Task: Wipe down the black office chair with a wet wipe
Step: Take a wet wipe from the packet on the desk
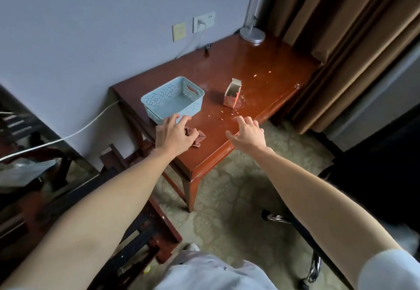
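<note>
You are stretching both bare arms out over the desk. Your left hand is sitting over a crumpled brownish cloth near the desk's left front corner. Its fingers are spreading apart and bending downward like a claw. They are not closing round anything, and their tips are lying just beside the near wall of the blue basket. Your thumb is lying along the cloth's near side. The hand is covering most of the cloth, so you cannot tell whether the palm is pressing on it.

Your right hand is hanging above the desk's front edge, holding nothing. Its fingers are fanning wide and curving gently down, with the thumb sticking out to the left. Whether the tips are touching the wood is not clear.

The black chair is standing on the carpet at the far right, well apart from both hands and partly behind your right forearm. Its chrome base is showing beside that arm.

Between your hands, farther back, an open carton is standing upright among scattered crumbs. A lamp base is resting at the desk's far corner, beside the curtain.
</note>
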{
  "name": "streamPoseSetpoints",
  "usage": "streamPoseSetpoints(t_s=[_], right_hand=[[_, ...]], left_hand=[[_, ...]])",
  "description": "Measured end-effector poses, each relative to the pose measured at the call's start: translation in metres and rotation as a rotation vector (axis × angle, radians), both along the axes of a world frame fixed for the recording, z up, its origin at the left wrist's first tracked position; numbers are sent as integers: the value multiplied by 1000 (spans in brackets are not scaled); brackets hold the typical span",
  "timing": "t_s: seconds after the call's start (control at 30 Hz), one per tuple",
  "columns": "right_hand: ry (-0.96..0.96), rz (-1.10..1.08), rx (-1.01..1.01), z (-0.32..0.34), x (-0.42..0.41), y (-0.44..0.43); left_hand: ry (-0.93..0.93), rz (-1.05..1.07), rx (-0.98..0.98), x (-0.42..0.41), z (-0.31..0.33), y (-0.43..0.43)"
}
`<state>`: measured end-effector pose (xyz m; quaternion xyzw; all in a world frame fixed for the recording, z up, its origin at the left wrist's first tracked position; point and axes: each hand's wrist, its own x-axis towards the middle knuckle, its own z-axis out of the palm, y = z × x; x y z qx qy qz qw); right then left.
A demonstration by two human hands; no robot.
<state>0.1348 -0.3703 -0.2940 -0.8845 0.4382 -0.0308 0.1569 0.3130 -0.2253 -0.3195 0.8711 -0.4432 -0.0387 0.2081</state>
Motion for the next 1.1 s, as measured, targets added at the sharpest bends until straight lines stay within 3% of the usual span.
streamPoseSetpoints(t_s=[0.37, 0.67, 0.87, 1.1], right_hand=[[86, 225, 144, -53, 78, -8], [149, 489, 236, -109, 118, -21], [75, 444, 333, -137, 140, -31], [95, 478, 235, -159, 158, -26]], left_hand=[[156, 95, 33, 41, -45, 17], [183, 217, 187, 51, -84, 19], [207, 270, 183, 43, -97, 12], [260, 334, 204, 38, -104, 14]])
